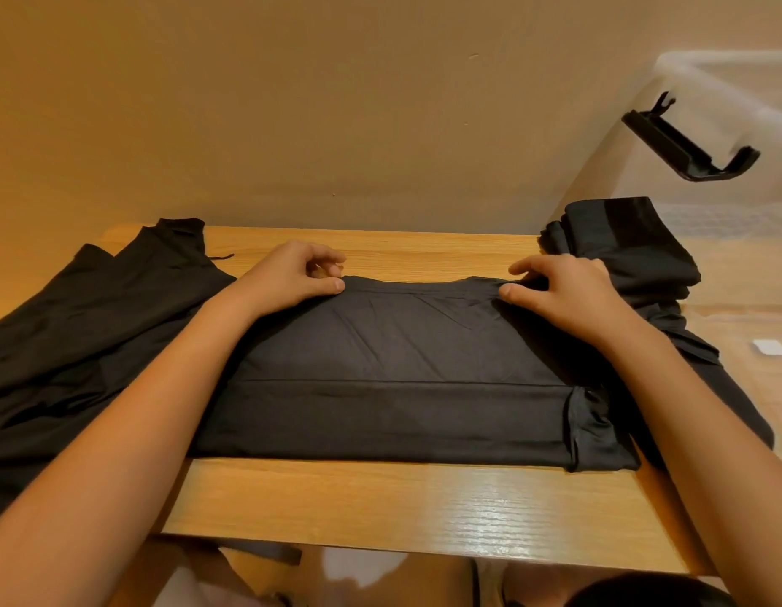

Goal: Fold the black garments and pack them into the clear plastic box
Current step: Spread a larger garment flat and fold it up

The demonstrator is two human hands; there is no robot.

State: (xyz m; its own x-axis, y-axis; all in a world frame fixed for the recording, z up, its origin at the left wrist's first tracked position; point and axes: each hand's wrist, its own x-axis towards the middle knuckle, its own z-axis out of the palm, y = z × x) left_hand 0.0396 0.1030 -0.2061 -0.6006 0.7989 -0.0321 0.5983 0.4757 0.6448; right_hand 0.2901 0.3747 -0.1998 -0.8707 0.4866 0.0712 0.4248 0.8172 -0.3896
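Note:
A partly folded black garment (393, 387) lies flat in the middle of the wooden table (402, 506). My left hand (288, 273) pinches its far left corner between thumb and curled fingers. My right hand (564, 291) pinches the far right corner the same way. The clear plastic box (731, 212) stands at the right, with a black latch (687, 142) on its near wall. A folded black garment (617, 243) lies beside the box, under my right hand's far side.
More black garments (87, 326) lie spread out on the left of the table and hang over its left edge. A beige wall (336, 102) rises right behind the table. A small white label (768, 346) lies at the right.

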